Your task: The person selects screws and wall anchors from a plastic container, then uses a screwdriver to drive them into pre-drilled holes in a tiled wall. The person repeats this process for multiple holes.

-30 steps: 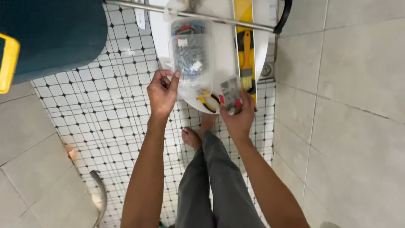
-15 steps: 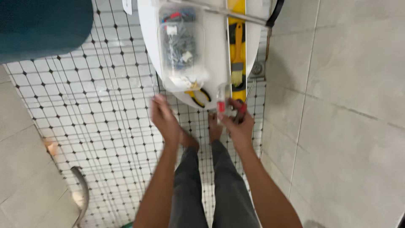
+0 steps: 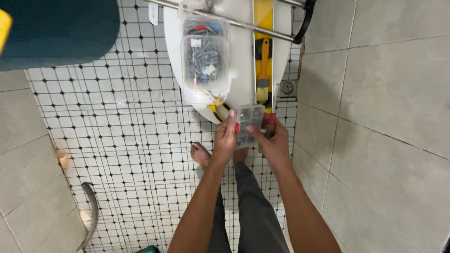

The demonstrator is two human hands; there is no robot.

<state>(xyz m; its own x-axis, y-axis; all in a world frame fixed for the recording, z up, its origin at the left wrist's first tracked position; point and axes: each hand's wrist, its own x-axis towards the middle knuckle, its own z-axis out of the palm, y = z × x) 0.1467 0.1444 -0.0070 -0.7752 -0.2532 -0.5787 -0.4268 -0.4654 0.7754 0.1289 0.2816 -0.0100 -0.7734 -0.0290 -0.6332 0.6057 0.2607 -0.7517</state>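
Both hands hold a small clear compartment box (image 3: 247, 122) with tiny parts in it, just in front of the near edge of a white oval board (image 3: 241, 61). My left hand (image 3: 226, 138) grips its left side with thumb and fingers. My right hand (image 3: 272, 138) grips its right side, thumb on top; something red shows under the fingers. On the board lies a clear plastic tub (image 3: 205, 58) filled with grey screws and a few coloured bits. Yellow-handled pliers (image 3: 219, 110) peek out beside my left hand.
A yellow level (image 3: 262, 28) and a yellow-handled brush (image 3: 263, 72) lie along the board's right side. A metal bar (image 3: 234, 21) crosses above. A dark teal seat (image 3: 56, 30) is at top left, a floor drain (image 3: 287, 87) by the grey tiled wall (image 3: 375, 117).
My left hand has come over from the plastic tub and taken hold of the small box's left side. The box, held in my right hand alone before, is now between both hands.
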